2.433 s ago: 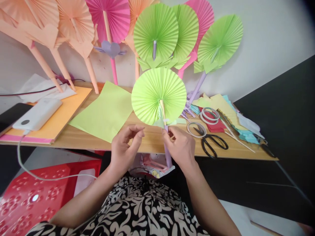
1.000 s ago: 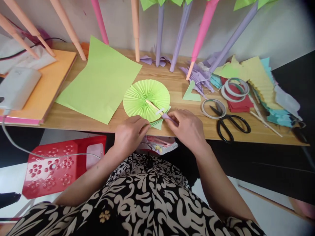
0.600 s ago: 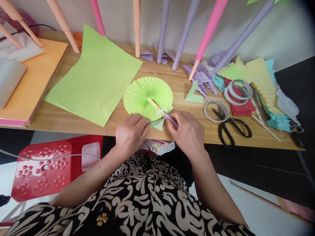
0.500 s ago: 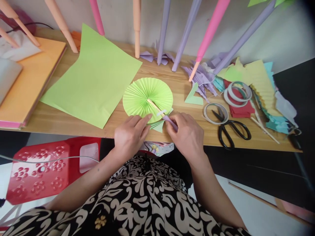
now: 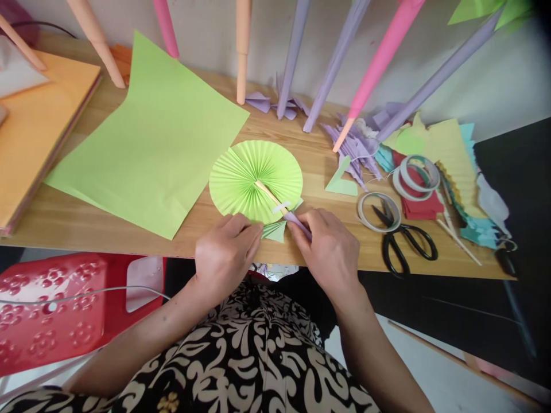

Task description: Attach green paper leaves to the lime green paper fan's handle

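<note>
A round, pleated lime-green paper fan [image 5: 245,172] lies on the wooden table. A pale stick [image 5: 267,191] runs from its centre toward me, with a short white strip [image 5: 282,207] across it and a purple-wrapped lower end [image 5: 300,223]. My right hand [image 5: 328,249] is closed around that purple end. At the fan's near edge, my left hand [image 5: 228,249] has its fingers curled and pressed together against a small pleated green paper piece [image 5: 275,230], partly under the fan. The left fingertips hide that piece's left end.
A large green sheet [image 5: 150,137] lies left, beside an orange paper stack [image 5: 51,126]. To the right are a tape roll [image 5: 365,213], black-handled scissors [image 5: 400,241], more tape rolls [image 5: 419,175] and paper scraps [image 5: 451,143]. Wrapped sticks [image 5: 336,69] lean on the wall. A red stool [image 5: 47,310] stands below.
My left fingers have drawn back from over the fan and curled down at its near edge. My right hand still grips the purple end. The whole view has shifted slightly.
</note>
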{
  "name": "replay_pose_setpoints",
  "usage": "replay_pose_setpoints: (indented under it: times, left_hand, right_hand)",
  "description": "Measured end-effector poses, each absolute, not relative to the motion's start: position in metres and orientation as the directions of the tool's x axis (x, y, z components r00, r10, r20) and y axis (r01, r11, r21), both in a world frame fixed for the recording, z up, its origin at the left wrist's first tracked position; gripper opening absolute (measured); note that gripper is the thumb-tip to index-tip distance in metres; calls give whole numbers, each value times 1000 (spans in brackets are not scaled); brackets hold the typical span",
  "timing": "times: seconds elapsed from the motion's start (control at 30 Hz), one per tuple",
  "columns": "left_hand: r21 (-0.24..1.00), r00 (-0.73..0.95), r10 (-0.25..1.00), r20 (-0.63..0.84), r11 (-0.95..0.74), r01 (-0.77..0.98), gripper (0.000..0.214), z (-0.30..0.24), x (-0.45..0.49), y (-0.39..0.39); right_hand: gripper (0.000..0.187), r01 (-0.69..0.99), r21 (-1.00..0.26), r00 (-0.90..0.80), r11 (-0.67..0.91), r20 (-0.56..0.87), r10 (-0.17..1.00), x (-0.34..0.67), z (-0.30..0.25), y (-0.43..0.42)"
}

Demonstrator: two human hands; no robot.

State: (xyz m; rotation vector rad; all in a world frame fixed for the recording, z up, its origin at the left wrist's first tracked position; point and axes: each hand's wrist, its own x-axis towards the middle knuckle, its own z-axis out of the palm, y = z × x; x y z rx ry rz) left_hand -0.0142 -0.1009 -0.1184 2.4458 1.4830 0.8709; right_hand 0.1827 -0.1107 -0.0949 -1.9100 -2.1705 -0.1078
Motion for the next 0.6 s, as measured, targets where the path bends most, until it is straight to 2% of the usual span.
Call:
replay_pose_setpoints:
  times: [0.17,0.6]
  left_hand:
    - [410,347,849,398,-503,761,29,-119,-15,-101]
    - [386,339,842,419,-504,773,28,-122,-15,-101]
  right_hand:
    - [35,986,-87,-117,140,231,966,181,-95,-109]
    - [23,989,-138,-34,57,160,987,169,-91,-98]
